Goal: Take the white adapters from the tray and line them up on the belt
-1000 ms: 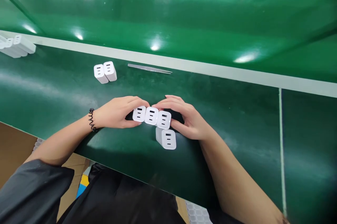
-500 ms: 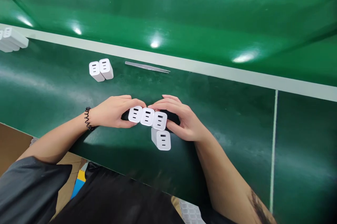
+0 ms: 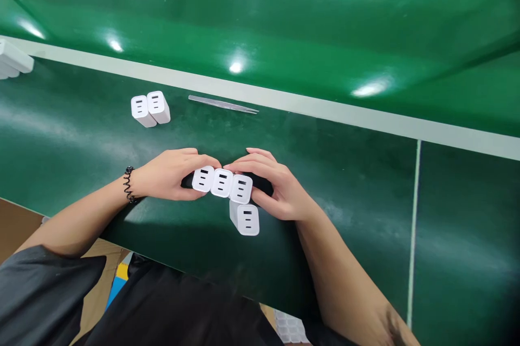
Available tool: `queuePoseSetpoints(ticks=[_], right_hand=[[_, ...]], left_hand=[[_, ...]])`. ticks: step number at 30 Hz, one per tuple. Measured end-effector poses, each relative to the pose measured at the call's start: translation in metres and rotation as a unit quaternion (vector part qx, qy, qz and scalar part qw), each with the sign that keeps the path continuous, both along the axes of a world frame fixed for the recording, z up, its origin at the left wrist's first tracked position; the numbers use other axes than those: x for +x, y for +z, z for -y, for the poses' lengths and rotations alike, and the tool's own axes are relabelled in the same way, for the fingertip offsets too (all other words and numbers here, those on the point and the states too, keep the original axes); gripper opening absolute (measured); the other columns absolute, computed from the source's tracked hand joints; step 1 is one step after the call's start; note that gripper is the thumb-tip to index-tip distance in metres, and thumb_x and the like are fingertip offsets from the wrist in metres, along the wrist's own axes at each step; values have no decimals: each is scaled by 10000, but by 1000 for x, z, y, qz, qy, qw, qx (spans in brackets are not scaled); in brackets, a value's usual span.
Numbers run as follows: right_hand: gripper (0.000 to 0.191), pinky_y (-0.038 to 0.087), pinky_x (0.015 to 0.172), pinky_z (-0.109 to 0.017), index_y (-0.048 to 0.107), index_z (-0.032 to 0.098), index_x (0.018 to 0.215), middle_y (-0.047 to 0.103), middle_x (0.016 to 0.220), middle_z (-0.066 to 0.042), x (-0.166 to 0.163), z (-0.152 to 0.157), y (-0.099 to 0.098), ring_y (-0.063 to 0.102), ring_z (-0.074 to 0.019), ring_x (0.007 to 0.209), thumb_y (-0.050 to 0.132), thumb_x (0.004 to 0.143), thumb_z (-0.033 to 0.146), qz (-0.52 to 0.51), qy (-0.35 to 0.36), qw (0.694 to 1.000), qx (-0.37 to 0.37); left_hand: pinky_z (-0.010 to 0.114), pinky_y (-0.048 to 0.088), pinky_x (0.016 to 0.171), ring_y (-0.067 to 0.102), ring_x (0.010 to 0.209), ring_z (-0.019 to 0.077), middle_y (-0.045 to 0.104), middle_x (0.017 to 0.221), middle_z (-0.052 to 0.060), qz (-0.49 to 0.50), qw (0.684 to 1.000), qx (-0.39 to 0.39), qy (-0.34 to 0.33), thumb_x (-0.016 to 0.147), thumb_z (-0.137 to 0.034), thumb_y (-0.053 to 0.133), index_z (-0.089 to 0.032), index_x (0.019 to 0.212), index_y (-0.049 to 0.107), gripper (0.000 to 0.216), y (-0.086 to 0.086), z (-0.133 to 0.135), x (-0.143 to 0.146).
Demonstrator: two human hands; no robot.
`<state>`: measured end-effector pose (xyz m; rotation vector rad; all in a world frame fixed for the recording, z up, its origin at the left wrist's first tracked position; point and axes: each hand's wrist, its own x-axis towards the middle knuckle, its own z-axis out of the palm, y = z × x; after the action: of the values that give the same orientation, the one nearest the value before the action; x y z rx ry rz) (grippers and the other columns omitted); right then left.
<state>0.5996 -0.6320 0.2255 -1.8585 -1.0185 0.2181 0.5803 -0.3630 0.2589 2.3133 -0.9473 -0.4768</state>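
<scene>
Row of three white chargers (image 3: pixel 221 183) above the desk (image 3: pixel 325 145), port faces upward. The left hand (image 3: pixel 173 174) has its fingers clamped on the row's left end; the right hand (image 3: pixel 278 183), on its right end. A single charger (image 3: pixel 247 220) stands just on the row's near side; a charger pair (image 3: pixel 151 110) stands beyond the row, leftward; tweezers (image 3: pixel 222 104) lie beyond it.

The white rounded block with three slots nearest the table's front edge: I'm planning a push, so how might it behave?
The white, plastic-looking rounded block would probably be stiff: its sides look hard and flat. It could tip if pushed high, as it seems to stand on end. It may slide, since the glossy green tabletop looks smooth.
</scene>
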Motion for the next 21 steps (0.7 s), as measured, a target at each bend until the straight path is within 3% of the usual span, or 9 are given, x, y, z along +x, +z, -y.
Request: queuePoseSetpoints(ticks=[16, 21], right_hand=[[382, 317, 1116, -476, 623, 247, 1160, 733, 1107, -40, 0, -3, 1, 687, -198, 971, 519, 810, 135, -9, -2, 1000, -1], [317, 257, 1154, -504, 633, 245, 1160, 716, 1091, -44, 0, -3, 2, 672, -209, 1003, 571, 855, 186, -22, 14, 999, -24]], left_hand=[[261, 420, 712, 566, 839, 154, 682, 1131, 25, 7, 1000, 2, -23, 893, -300, 619, -195, 1259, 520, 393, 4, -4, 2], [294, 433, 739, 550, 887, 191, 666, 1196, 56, 73, 996, 34, -33, 879, -468, 680, -185, 1264, 525, 502, 6, -6, 0]])
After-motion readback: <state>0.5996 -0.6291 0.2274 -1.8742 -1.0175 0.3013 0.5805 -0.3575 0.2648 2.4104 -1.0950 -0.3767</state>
